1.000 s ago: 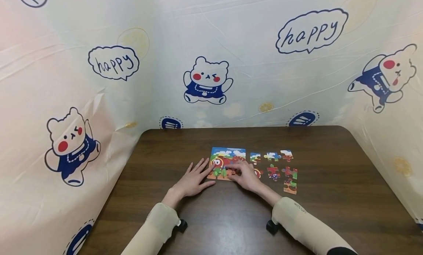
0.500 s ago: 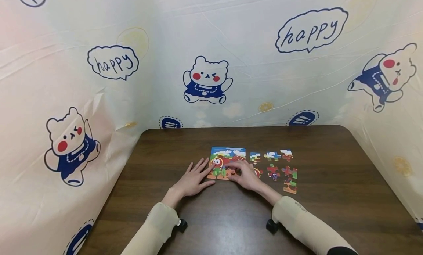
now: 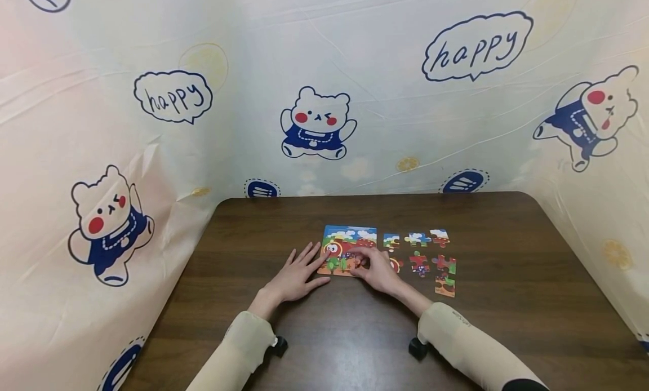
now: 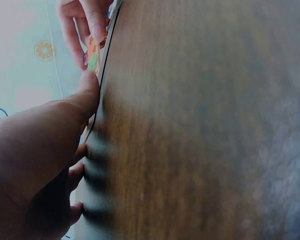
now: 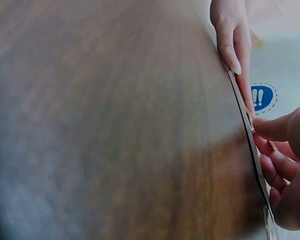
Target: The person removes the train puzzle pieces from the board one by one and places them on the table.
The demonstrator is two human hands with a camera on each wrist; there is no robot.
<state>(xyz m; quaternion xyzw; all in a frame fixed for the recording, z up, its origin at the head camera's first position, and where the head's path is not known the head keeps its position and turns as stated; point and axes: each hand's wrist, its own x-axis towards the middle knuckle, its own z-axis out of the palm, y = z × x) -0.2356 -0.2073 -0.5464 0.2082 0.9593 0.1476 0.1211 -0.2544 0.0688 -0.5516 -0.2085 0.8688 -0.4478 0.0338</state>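
A colourful jigsaw puzzle board [image 3: 350, 233] lies flat near the middle of the dark wooden table. My left hand [image 3: 291, 278] spreads its straight fingers along the board's left side, fingertips at its edge. Over the board's lower right part, my right hand [image 3: 379, 270] pinches a puzzle piece between thumb and fingers. The left wrist view shows this orange and green puzzle piece [image 4: 93, 52] tilted up under the right fingertips, close to the left thumb. Much of the board's lower right is hidden behind the right hand.
Several loose pieces lie right of the board, among them a sky piece [image 3: 418, 239], a red piece [image 3: 419, 263] and an orange-green corner piece [image 3: 445, 288]. The wooden table [image 3: 334, 340] meets a printed curtain [image 3: 243, 126] at its back and sides.
The right fingertips have drawn back slightly to the right over the board, uncovering a little more of the picture. My left hand stays in place.
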